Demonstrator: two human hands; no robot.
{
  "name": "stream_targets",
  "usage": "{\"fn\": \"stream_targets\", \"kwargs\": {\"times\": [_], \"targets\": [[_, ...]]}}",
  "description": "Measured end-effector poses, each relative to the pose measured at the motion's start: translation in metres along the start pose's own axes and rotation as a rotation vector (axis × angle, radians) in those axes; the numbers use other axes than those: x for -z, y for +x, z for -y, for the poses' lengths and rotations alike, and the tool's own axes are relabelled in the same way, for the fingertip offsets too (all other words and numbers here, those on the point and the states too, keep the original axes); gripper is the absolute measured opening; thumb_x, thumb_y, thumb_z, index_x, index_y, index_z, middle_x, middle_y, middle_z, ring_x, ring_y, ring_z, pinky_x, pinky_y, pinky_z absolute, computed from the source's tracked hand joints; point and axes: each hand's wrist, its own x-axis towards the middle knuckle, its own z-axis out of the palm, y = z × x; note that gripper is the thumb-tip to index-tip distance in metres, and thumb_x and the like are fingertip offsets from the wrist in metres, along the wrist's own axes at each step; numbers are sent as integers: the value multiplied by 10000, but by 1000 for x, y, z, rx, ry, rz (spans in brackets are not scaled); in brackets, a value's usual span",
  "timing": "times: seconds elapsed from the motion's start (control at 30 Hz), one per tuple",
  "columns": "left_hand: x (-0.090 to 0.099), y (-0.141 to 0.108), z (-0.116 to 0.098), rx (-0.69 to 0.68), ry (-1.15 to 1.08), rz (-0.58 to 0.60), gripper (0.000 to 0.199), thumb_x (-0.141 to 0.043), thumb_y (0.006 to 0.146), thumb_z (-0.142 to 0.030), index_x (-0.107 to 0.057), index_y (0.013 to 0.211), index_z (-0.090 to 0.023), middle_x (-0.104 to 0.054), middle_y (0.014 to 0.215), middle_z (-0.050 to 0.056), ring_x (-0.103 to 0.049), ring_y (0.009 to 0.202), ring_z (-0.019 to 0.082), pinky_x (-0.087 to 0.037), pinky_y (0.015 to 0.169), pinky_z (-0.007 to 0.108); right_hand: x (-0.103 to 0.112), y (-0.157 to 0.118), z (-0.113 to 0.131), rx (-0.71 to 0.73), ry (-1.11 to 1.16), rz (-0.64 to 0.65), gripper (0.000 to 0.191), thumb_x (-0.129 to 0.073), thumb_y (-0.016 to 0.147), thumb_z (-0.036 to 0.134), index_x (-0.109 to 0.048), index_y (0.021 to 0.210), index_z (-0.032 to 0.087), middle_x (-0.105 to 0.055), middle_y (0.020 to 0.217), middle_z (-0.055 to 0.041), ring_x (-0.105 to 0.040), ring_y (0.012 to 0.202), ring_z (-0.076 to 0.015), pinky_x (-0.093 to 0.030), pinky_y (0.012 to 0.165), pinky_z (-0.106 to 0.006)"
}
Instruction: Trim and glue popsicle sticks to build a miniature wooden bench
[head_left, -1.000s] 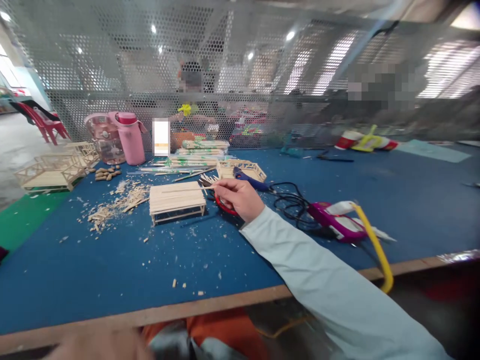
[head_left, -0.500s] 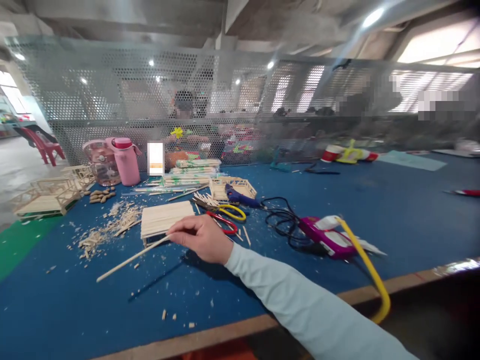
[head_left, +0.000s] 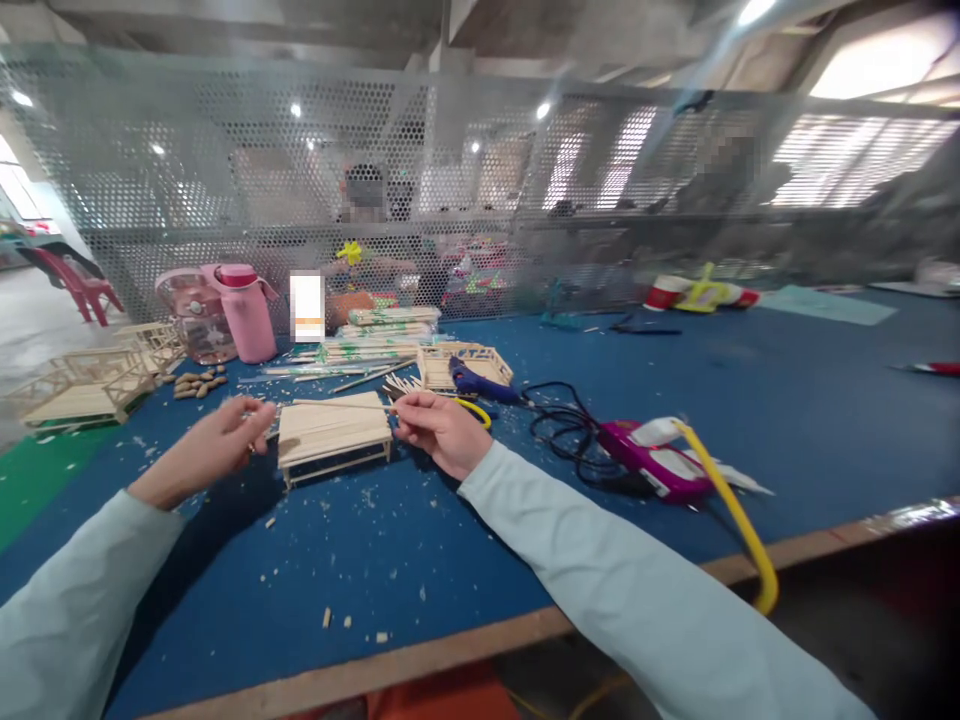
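Observation:
A thin wooden stick (head_left: pixel 341 405) lies level along the far part of a small slatted wooden platform (head_left: pixel 337 432) on short legs. My right hand (head_left: pixel 442 430) pinches the stick's right end between thumb and fingers. At the other end, my left hand (head_left: pixel 217 450) has its thumb and fingertips closed together on the stick's left tip, partly blurred. Behind my right hand, scissors with a yellow handle (head_left: pixel 476 412) are mostly covered. A blue glue gun (head_left: pixel 484 382) rests just beyond, against another wooden frame model (head_left: pixel 495 362).
Wooden models (head_left: pixel 90 390) stand at left, near peanuts (head_left: pixel 199 383) and a pink bottle (head_left: pixel 249 315). Bagged sticks (head_left: pixel 375 345) lie at the back by a perforated screen (head_left: pixel 262 200). A black cable (head_left: pixel 559 430), a purple device (head_left: pixel 656 465) and a yellow tube (head_left: pixel 731 510) lie right.
My left hand has come into view from the left. My right hand has moved the stick up and right, from slanting before the platform to level across its top.

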Motion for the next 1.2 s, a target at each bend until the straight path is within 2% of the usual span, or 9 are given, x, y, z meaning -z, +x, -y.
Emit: {"fn": "stream_targets", "kwargs": {"times": [0.1,0.2,0.27,0.37,0.43,0.67,0.77,0.97,1.2], "targets": [[-13,-5,8,90,-129,183,792,-686,608,-473,-377,1259,-144,-611,619,-17,-560,528,150,-424,485,250,-3,0,-4,-20,39,34,314,-802,457,306,-609,634,134,-544,471,43,-455,434,-30,-371,470,-160],[-27,-9,9,9,-321,132,1007,-746,566,-369,-182,1374,-163,-654,767,12,-610,709,170,-460,623,274,-5,1,-4,-24,87,66,313,-812,448,302,-616,630,140,-547,471,45,-452,429,-25,-358,445,-143],[-32,-10,6,-29,-356,41,920,-742,564,-380,-294,1337,-159,-660,804,22,-605,758,174,-455,659,278,-7,2,-3,8,121,70,296,-812,458,293,-623,631,145,-554,480,45,-459,442,-23,-361,450,-133],[-36,-11,-3,-32,-282,-114,618,-732,542,-429,-594,1059,-121,-632,663,3,-558,639,149,-427,607,261,-10,2,-3,54,153,65,274,-809,477,280,-636,647,153,-568,501,44,-477,469,-24,-388,482,-132],[-37,-12,-8,-31,-260,-194,505,-730,532,-440,-656,917,-122,-605,598,-11,-508,565,122,-398,559,245,-10,3,-3,75,160,67,262,-806,489,272,-641,654,154,-572,511,43,-484,480,-25,-396,494,-133],[-40,-19,-16,18,-417,-132,530,-734,540,-438,-639,954,-122,-575,538,-27,-322,384,47,-228,372,198,-6,6,0,133,194,70,271,-818,472,286,-641,642,171,-586,537,45,-482,485,-26,-406,510,-142],[-42,-20,-14,7,-510,-161,488,-689,601,-470,-628,938,-122,-626,632,15,-313,386,37,-233,366,190,-8,7,1,167,171,94,259,-812,485,289,-646,647,174,-586,547,44,-486,496,-32,-406,519,-154],[-42,-18,-7,-138,-427,-292,305,-654,672,-394,-645,851,-146,-502,518,-47,-396,427,68,-316,423,209,-11,6,0,242,72,154,237,-793,523,293,-658,680,176,-588,561,35,-514,545,-59,-404,546,-191],[-41,-15,-3,-149,-505,-300,261,-661,673,-354,-646,845,-159,-500,530,-54,-419,452,73,-334,451,216,1,7,13,264,88,73,217,-762,570,296,-609,677,186,-553,588,51,-499,560,-61,-456,666,-246]]}}
